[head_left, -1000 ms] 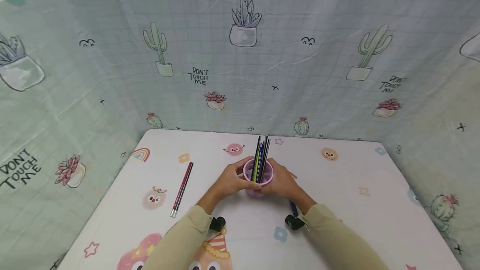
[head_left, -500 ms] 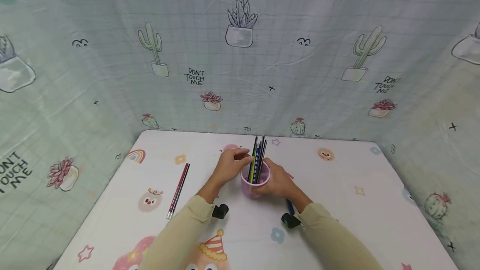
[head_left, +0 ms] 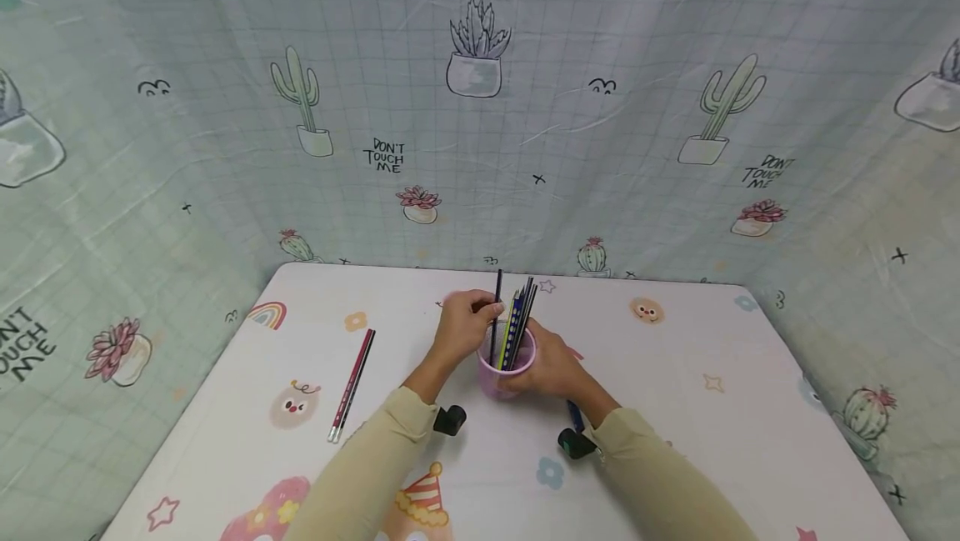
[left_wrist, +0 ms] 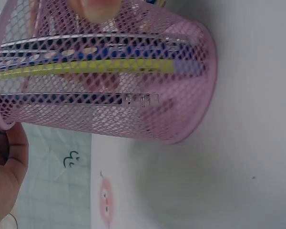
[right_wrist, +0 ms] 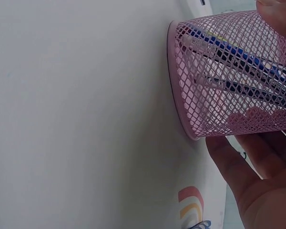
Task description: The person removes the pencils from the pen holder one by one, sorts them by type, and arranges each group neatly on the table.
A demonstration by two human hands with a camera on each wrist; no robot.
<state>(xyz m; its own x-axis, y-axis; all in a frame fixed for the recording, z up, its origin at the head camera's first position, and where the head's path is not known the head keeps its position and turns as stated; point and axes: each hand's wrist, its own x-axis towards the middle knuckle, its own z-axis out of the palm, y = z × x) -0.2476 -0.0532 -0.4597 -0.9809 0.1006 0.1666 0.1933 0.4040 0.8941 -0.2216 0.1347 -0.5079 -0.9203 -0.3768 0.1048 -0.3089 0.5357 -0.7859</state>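
A pink mesh pencil cup (head_left: 489,384) stands near the middle of the table, its round base (right_wrist: 174,81) low over the white top in the right wrist view. My right hand (head_left: 553,363) grips the cup's right side, thumb in front and fingers spread behind. Between thumb and fingers, my left hand (head_left: 459,326) pinches a dark pencil (head_left: 499,283) above the rim. Its lower end (left_wrist: 138,99) is still inside the cup, apart from the others. A yellow-green pencil (left_wrist: 133,66), a blue dotted pencil (head_left: 512,333) and dark pencils lean together to the right.
On the table's left lie a red pencil (head_left: 352,383) and a black pencil (head_left: 360,378), side by side. A dark blue object (head_left: 575,416) shows partly beneath the right wrist, and a reddish tip (head_left: 576,353) beyond that hand. A printed cloth (head_left: 480,157) hangs behind the table.
My left hand has let go of the cup, risen to the pencils and pinched a dark one, shifting it left from the bunch. My right hand keeps its hold on the cup.
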